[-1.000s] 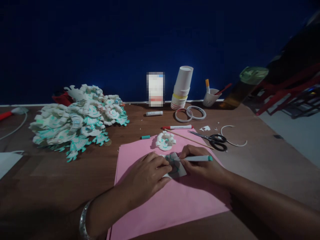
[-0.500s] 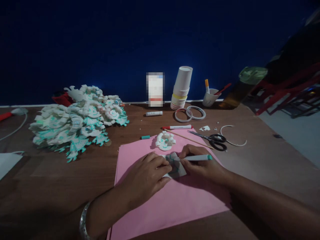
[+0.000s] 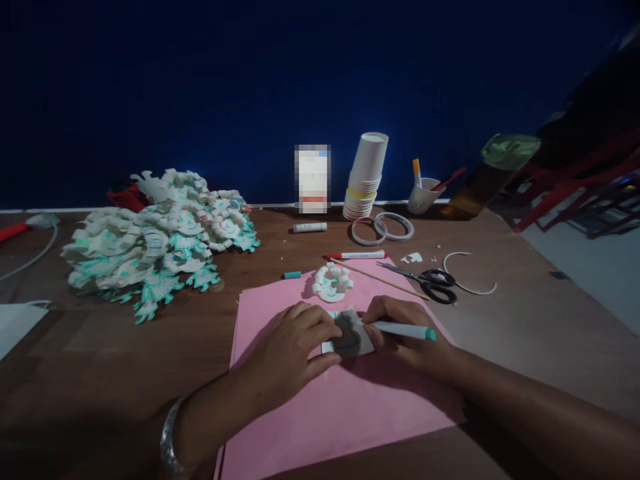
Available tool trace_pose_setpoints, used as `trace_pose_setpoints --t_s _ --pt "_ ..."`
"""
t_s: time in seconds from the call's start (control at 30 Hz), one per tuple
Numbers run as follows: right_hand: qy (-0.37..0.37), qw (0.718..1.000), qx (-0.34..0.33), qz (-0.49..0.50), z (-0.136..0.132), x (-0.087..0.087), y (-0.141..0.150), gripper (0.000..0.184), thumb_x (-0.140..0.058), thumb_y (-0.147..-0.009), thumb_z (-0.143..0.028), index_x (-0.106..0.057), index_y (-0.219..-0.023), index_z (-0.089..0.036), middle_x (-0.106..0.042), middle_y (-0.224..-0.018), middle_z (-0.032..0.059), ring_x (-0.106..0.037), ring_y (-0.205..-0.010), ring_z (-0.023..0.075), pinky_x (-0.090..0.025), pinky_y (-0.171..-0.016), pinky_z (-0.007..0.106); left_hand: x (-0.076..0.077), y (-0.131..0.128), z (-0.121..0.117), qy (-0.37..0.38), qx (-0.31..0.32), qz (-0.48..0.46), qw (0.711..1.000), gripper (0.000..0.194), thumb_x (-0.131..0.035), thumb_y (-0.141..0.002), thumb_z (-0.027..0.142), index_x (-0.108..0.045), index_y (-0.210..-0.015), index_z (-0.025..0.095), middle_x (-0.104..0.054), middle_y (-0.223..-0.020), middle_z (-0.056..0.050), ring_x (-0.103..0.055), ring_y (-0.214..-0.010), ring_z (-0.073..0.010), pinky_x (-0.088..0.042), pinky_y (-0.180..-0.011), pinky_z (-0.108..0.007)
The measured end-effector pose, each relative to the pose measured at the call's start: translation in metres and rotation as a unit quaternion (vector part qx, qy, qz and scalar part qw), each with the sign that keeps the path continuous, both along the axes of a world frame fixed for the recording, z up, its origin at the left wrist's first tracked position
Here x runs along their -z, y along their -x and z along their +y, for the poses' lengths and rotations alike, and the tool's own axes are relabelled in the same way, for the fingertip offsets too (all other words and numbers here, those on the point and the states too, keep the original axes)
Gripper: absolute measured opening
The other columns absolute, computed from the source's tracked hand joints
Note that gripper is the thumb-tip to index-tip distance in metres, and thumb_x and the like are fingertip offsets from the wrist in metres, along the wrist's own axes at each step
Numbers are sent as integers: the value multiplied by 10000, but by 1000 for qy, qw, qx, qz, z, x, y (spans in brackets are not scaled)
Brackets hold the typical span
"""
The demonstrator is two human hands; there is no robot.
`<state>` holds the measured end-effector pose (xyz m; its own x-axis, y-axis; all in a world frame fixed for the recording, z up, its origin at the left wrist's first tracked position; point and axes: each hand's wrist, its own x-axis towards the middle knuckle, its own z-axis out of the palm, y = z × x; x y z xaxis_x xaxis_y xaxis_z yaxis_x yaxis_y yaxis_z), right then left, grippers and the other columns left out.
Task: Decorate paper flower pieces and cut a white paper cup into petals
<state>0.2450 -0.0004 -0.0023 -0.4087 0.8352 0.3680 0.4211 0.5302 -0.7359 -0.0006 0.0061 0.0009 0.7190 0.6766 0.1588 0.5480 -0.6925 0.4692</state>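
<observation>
On the L side, brown wood of the table (image 3: 115,373) runs from the L edge of view up to the pink sheets (image 3: 300,427), giving some room by the L forearm; the back edge stops at the blue wall (image 3: 200,100), and the R edge goes slanting, w/ pale floor beyond. Wood shows also btwn the R forearm and this edge. Of other things, the big pile of paper figures (image 3: 165,240) takes the back L; then come the green cap (image 3: 293,275), the white tube (image 3: 310,227), the paper head (image 3: 333,283) just behind the work, the red marker (image 3: 360,255), the cup stack (image 3: 367,173) and two rings (image 3: 369,241). The thin stick (image 3: 380,277) and the scissors (image 3: 440,283) lie near the R hand (image 3: 410,333), in the way of reaching fwd. The L hand (image 3: 295,343), fingers close together, thumb apart, lies on the L part of the white paper pc. (image 3: 357,341), which is on the pink sheets, btwn both hands. This pc. is small, w/ green curved lines and dark shadow. The R hand pinches the green-ended marker (image 3: 405,331) near its R edge; if the nib touches, I cannot tell.
</observation>
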Motion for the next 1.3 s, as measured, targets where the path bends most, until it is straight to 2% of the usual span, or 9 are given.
trace_pose_setpoints --t_s 0.27,0.8,1.03,1.3 --pt "11 1000 -6 -24 -1 6 1 72 -572 -922 -246 -572 -861 -209 -665 -716 16 -574 -589 147 -425 -553 257 -4 3 3 4 -9 -9 1000 190 -705 -889 322 -691 -1077 298 -604 -1293 -22 -528 -1177 -245 -417 -1002 -443" --pt "19 999 0 -33 2 5 2 76 -566 -915 -247 -585 -857 -202 -672 -715 19 -582 -594 143 -440 -564 250 -4 11 10 20 14 -4 1000 233 -682 -907 315 -701 -1139 324 -636 -1309 -8 -540 -1192 -230 -418 -1005 -431" --pt "24 999 -13 -20 2 6 2 65 -568 -915 -235 -582 -857 -211 -667 -699 16 -577 -585 146 -427 -556 247 -3 11 10 43 -9 -29 999 387 -717 -876 359 -611 -1239 274 -659 -1287 -38 -555 -1193 -232 -436 -1012 -431" --pt "19 999 -30 -21 1 5 3 87 -570 -932 -239 -590 -858 -197 -655 -687 15 -568 -570 140 -412 -550 241 -5 9 9 45 -18 -35 998 394 -746 -851 345 -610 -1214 271 -665 -1278 -34 -566 -1196 -229 -447 -1011 -428"
